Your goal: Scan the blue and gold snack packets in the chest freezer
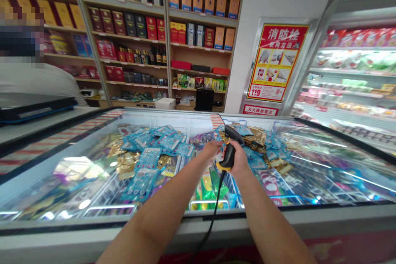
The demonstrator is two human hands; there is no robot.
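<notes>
A black and yellow barcode scanner (229,154) is gripped in my right hand (239,159), its head tilted over the packets in the chest freezer (198,217). From its handle a black cable runs down over the freezer's front edge. My left hand (213,149) is just left of the scanner, its fingers bent and partly hidden; what they pinch, if anything, does not show clearly. Blue packets (168,142) and gold packets (127,164) lie heaped on both sides of my hands. Below the scanner are green and yellow packages (206,187).
Glass lids (337,161) cover parts of the freezer. Behind it, shelves (136,37) hold boxed bottles. A person in a light top (37,80) is at the left, by a dark flat device (37,109). A lit open cooler (355,78) stands at the right.
</notes>
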